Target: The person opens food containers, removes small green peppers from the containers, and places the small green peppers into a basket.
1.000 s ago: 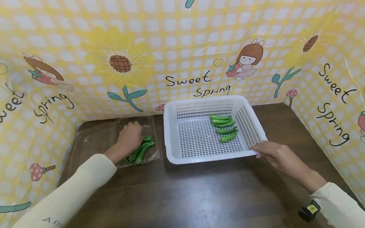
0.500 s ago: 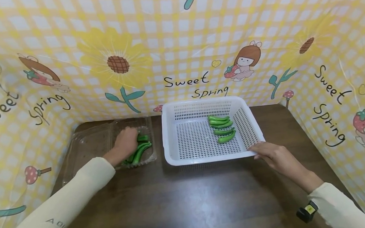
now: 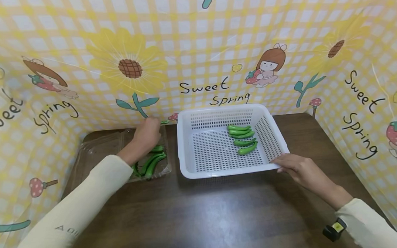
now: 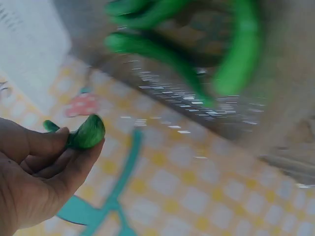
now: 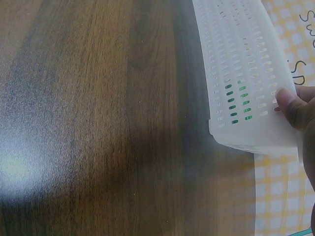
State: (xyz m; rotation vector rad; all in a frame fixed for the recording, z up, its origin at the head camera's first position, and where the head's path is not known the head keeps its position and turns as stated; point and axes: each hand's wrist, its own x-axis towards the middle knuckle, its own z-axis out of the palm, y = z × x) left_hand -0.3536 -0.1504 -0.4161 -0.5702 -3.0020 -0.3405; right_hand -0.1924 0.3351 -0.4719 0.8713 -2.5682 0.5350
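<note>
Left hand [image 3: 147, 133] above the back right corner of the clear box [image 3: 98, 154], near the back edge of the table [image 3: 216, 215]. Thumb and fingers pinched together on one pepper [image 4: 89, 133]; blunt end free in the wrist view, a thin green end showing past the thumb. Pepper clear of the box floor, not over the basket [image 3: 234, 172]. Right hand [image 3: 301, 167] clamped on the rim at the basket's front right corner. Whether it bears weight or merely steadies: cannot tell.

Step in hand, as I read it: one pepper across, box to basket. Basket peppers [image 3: 247, 149]: five, right half, lying crosswise in a loose column from the back wall forward. More peppers [image 3: 155, 166] in the box, towards its front right corner.

Advice: keep the pinch firm but light; the skin looks glossy and may slip or turn. Clear the basket's left rim before coming down. Likely best spot is just in front of the frontmost pepper, or left of the column; lay it flat, parallel to the others, and release low so it doesn't roll. Right hand best kept quiet meanwhile: a tug on that corner could upset the row.
</note>
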